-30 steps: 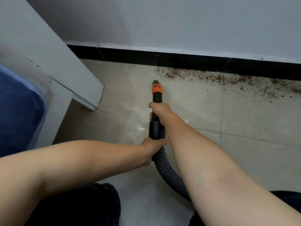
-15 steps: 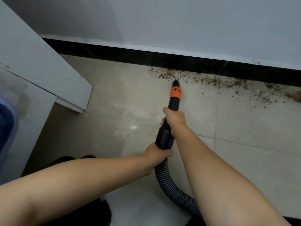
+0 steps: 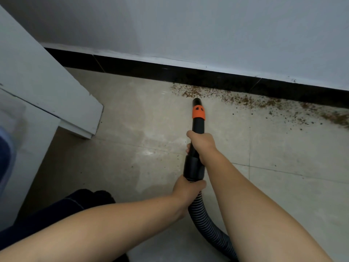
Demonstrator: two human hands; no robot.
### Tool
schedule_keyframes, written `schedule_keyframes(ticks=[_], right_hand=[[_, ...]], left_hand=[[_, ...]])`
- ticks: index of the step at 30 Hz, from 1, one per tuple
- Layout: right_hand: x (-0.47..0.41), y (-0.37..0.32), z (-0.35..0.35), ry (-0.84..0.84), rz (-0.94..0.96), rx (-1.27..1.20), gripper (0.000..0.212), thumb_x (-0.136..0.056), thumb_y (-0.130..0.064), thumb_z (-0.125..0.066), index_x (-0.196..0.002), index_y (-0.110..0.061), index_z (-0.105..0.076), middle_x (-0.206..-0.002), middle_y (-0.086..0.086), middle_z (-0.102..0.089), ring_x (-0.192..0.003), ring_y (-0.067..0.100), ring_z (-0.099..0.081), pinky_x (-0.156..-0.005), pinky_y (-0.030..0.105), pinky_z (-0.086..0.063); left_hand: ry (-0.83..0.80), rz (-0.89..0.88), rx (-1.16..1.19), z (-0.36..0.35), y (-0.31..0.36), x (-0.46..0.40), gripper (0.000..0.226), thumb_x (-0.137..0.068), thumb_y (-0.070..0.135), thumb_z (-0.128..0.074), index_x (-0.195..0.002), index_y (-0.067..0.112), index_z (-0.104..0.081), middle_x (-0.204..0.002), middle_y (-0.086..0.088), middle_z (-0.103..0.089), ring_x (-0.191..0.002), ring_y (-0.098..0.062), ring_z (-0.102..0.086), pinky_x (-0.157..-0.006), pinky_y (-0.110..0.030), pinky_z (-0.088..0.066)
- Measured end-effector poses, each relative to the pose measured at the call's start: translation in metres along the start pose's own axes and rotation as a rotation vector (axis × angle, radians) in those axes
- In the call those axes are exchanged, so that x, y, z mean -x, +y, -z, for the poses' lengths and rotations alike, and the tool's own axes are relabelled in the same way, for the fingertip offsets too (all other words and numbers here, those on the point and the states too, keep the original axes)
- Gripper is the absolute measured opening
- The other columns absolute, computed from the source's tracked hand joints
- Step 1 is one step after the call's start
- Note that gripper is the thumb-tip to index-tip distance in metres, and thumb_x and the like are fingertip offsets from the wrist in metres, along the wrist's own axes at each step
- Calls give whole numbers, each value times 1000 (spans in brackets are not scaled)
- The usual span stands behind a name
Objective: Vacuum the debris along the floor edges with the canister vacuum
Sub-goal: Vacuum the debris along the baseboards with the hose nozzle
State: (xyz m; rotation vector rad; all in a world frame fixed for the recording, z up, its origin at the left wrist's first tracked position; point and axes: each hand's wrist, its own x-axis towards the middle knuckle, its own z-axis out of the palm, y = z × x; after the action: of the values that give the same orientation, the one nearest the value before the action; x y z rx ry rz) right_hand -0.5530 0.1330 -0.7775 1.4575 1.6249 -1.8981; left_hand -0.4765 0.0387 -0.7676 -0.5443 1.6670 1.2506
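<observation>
Standing at far left, a white cabinet [image 3: 47, 87] with its corner reaching out over the beige tiled floor [image 3: 143, 125], a blue rounded thing [image 3: 4, 157] showing at the edge beside it, too cropped to identify. Lying low in the foreground, dark clothing [image 3: 75, 207] on the person's leg. Reaching in from the lower left, the left forearm running nearly level toward the middle, the left hand [image 3: 186, 190] wrapping its fingers around the ribbed hose [image 3: 204, 220] right where the hose is meeting the black cuff of the vacuum nozzle [image 3: 196, 137]. Extending from the lower right, the right arm stretching forward and up the frame, nearly straight, the right hand [image 3: 202, 142] gripping the black nozzle tube farther along, knuckles on top, fingertips curling around the left side. Pointing away from the person toward the wall, the nozzle's long axis running almost straight up the frame, leaning very slightly right, an orange collar [image 3: 198, 112] sitting just behind the open tip. Sitting just short of the tip, the near edge of the brown debris [image 3: 192, 92], whether touching or not being unclear. Spreading rightward from there, the crumbs trailing along the black baseboard [image 3: 132, 67] under the pale wall [image 3: 188, 25], thinning into scattered specks and thickening again near the right edge.
</observation>
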Motion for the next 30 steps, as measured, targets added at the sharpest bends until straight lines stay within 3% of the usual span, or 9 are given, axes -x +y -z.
schedule_keyframes(ticks=[3,11,20,25,30], right_hand=[[5,2,-24,-60,1,37,18,-83,-14,-61,-95,-7,-49,-62,9,-54,-44,18,-51,-41,23,-44],[7,-9,-61,-160,-18,18,20,-84,-15,-61,-98,-6,-49,-63,8,-54,-46,18,-51,-42,23,-45],[-3,-13,-21,-2,-35,-71,19,-84,-17,-62,-95,-8,-49,-62,7,-55,-47,17,-53,-48,27,-49],[-6,-11,-3,63,-34,-108,18,-84,-15,-62,-79,-11,-45,-59,7,-54,-44,17,-52,-49,29,-49],[-9,-16,2,98,-20,-103,17,-83,-14,-62,-81,-10,-45,-60,7,-54,-47,17,-52,-52,30,-50]], left_hand=[[52,18,16,17,-2,2,33,-82,12,-67,-114,7,-61,-109,-16,-67,-101,-29,-63,-89,-39,-52],[124,14,24,54,8,-1,29,-81,9,-67,-109,4,-62,-108,-20,-67,-100,-32,-64,-90,-43,-52],[20,-23,-103,30,20,-5,36,-81,13,-67,-116,9,-59,-110,-13,-65,-99,-25,-62,-75,-28,-49],[-13,-4,-142,15,22,-3,37,-82,12,-66,-118,9,-58,-111,-14,-64,-102,-27,-61,-75,-29,-48],[-40,-23,-135,12,27,-5,38,-82,10,-64,-119,7,-57,-105,-13,-63,-93,-25,-59,-73,-29,-46]])
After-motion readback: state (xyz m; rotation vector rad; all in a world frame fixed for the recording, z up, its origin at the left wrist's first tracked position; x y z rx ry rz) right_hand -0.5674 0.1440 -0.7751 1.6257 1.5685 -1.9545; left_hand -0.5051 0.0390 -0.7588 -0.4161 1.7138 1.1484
